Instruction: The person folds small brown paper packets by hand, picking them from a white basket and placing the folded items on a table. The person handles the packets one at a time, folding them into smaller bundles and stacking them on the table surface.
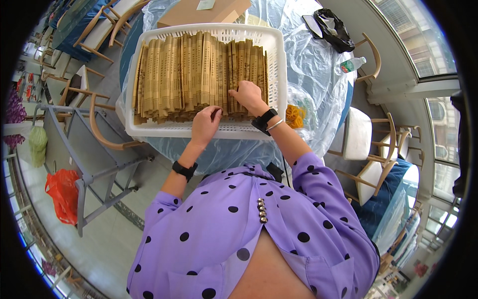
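Observation:
A white perforated plastic basket (281,74) stands on the round table, filled with upright rows of narrow, tan folded paper strips (194,71) that bear printed writing. My right hand (246,95) is over the right part of the strips, its fingers curled down against them. Whether it grips one is hard to tell. At the basket's near side, my left hand (207,123) has its thumb and fingertips close together by the strips' lower ends; anything between them is too small to make out. Both wrists wear black bands, and the right one also a silver bangle.
Clear plastic sheeting (306,71) covers the table. Behind the basket lies a cardboard box (224,11). On the right are a phone (313,27), a black plastic bag (333,31), a bottle (351,65) and orange rubber bands (295,116). Left stands a grey metal-framed cart (86,149).

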A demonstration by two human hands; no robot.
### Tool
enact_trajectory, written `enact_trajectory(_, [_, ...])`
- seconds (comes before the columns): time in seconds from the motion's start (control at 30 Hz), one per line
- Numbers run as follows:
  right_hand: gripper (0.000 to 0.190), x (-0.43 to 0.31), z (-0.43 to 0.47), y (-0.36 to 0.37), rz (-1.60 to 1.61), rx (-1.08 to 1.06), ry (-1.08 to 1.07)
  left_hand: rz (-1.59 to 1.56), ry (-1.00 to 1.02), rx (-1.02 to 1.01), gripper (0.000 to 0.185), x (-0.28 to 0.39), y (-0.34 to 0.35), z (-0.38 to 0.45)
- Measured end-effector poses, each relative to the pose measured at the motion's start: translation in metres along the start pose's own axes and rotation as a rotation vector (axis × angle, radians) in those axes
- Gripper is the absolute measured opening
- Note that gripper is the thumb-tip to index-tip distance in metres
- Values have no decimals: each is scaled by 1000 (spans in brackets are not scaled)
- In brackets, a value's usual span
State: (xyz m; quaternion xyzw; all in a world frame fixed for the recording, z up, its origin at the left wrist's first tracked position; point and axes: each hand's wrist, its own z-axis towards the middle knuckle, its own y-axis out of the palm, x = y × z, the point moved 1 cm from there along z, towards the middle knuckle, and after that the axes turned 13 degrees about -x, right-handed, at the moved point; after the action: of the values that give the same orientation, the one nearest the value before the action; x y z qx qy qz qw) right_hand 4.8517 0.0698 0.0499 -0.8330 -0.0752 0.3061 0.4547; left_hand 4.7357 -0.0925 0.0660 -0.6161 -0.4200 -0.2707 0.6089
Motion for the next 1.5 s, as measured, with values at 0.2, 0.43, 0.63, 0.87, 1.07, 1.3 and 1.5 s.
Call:
enact_trajectory(0.2, [36, 21, 6, -1, 122, -78, 19, -70, 27, -19, 19, 3, 0, 3])
enact_trajectory(0.43, [33, 1, -2, 17, -103, 117, -52, -55, 49, -11, 22, 24, 2, 34])
enact_trajectory(0.63, [35, -10, 4, 8, -127, -70, 63, -32, 51, 5, 26, 22, 7, 50])
enact_trajectory(0.87, [36, 24, 1, -6, 605, -205, 34, -318, -48, -93, 34, 17, 1, 56])
enact_trajectory(1.07, [25, 33, -25, -9, 966, -261, -16, -657, -162, -199, 36, -1, 4, 56])
enact_trajectory(1.3, [26, 29, -34, -3, 932, -354, -9, -617, -291, -217, 38, -2, 12, 69])
enact_trajectory(1.5, [27, 26, -36, 0, 969, -347, 34, -272, -176, -92, 34, -13, 21, 75])
